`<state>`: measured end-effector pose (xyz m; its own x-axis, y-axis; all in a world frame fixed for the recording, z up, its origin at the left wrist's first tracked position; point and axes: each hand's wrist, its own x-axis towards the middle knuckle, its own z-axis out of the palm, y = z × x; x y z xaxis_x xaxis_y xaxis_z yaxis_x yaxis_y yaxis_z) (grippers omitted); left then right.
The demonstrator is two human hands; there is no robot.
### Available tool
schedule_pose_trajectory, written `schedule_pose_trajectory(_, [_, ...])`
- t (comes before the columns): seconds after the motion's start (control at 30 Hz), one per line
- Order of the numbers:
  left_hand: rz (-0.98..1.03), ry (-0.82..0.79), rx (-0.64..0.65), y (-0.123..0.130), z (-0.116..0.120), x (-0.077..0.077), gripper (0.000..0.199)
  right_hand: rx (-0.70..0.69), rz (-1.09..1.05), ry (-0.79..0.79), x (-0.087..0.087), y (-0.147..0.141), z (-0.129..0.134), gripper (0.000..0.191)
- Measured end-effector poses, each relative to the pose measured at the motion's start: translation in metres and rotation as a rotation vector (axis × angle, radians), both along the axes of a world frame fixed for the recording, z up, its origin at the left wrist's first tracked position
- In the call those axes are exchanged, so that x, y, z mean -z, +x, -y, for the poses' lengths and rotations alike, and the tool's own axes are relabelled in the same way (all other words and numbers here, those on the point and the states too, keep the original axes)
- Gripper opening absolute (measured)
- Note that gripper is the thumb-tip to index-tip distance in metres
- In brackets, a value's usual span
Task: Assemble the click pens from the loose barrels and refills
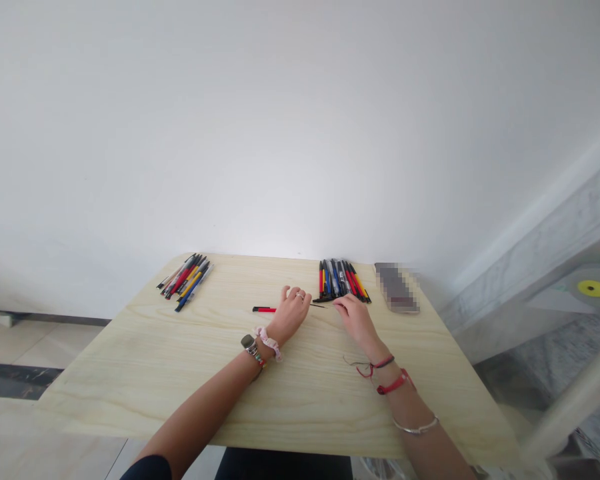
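My left hand (291, 312) is closed near the middle of the wooden table, with a thin dark refill (319, 306) sticking out to its right. A red pen barrel (265, 309) with a black end shows on the left side of that hand. My right hand (354, 317) is pinched just right of the refill's tip; what its fingers hold, if anything, is too small to make out. Beyond my right hand lies a row of several pens (337, 279) in red, yellow, blue and black. Another group of several pens (187, 279) lies at the back left.
A phone-like object (397, 288), partly pixelated, lies at the table's back right. The wooden table (180, 373) meets a white wall (280, 133) behind. At the far right stands a pale object with a yellow disc (593, 288).
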<state>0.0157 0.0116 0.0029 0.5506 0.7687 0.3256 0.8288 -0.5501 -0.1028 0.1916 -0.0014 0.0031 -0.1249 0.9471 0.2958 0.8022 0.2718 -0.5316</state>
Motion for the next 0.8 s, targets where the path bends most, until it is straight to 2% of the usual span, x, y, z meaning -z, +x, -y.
schedule_pose_trajectory(0.13, [0.094,-0.02,-0.025,-0.011,0.002,-0.005,0.02,-0.051,-0.078,0.078,-0.002,-0.002,0.001,0.019])
schedule_pose_trajectory(0.33, [0.267,-0.044,-0.016,-0.025,0.01,0.0,0.017,-0.12,-0.139,0.151,-0.004,-0.009,0.004,0.018])
schedule_pose_trajectory(0.8, [0.424,-0.14,0.081,-0.023,0.017,0.001,0.017,-0.251,-0.219,0.176,-0.001,-0.023,0.011,0.014])
